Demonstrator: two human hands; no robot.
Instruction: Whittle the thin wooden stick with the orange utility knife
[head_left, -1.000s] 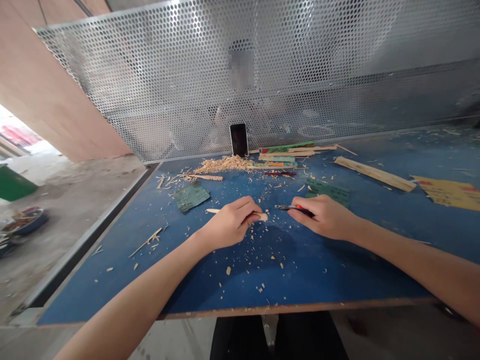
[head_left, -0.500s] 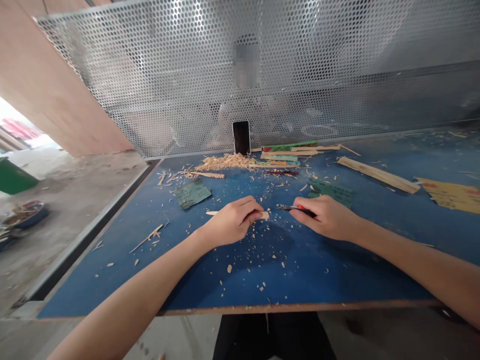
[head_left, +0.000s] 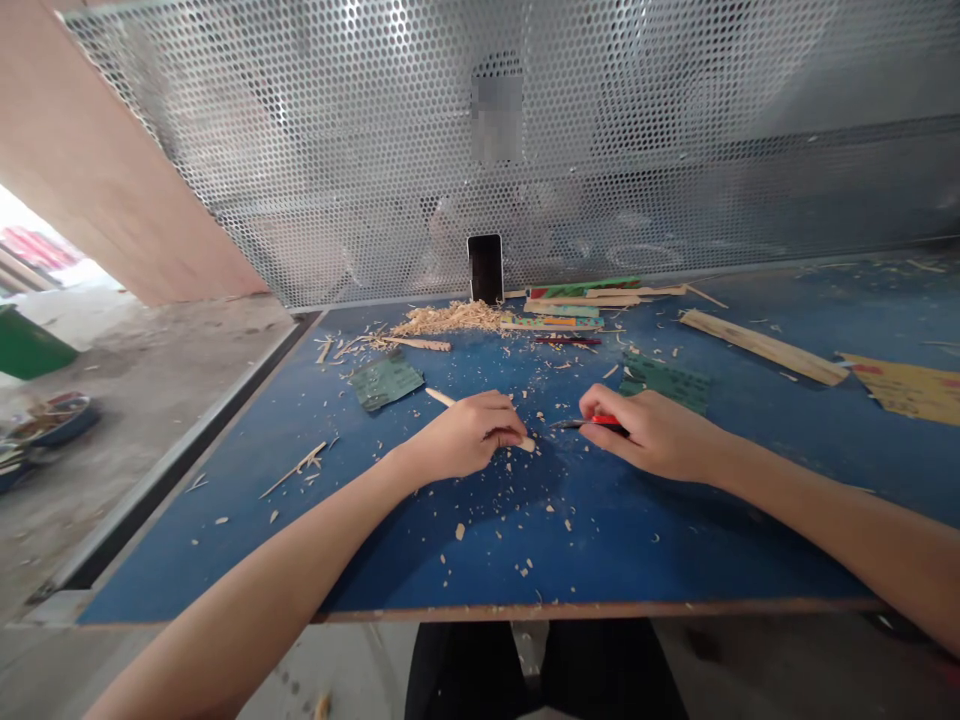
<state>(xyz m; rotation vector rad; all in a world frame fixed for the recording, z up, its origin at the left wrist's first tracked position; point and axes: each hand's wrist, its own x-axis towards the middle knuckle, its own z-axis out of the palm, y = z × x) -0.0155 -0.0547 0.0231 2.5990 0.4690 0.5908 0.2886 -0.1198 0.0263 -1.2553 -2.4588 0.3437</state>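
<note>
My left hand [head_left: 480,432] is closed around a pale wooden stick [head_left: 439,397], whose far end points up and left while its near end shows by my fingertips. In my right hand [head_left: 649,428] is a knife [head_left: 609,424] with a red and black handle, its thin blade pointing left toward the stick. Blade and stick are apart. Small wood chips lie scattered on the blue table [head_left: 600,560] beneath and between both hands.
A phone [head_left: 486,268] stands against the perforated metal panel [head_left: 337,150] behind a pile of shavings [head_left: 450,318]. Green sandpaper pieces [head_left: 387,380] lie beyond each hand. A long wooden strip [head_left: 761,346] and yellow sheet [head_left: 904,390] lie at right.
The stick in my left hand has tilted, its far end rising and its near end dropping. The knife has turned slightly in my right hand, showing more of its red handle.
</note>
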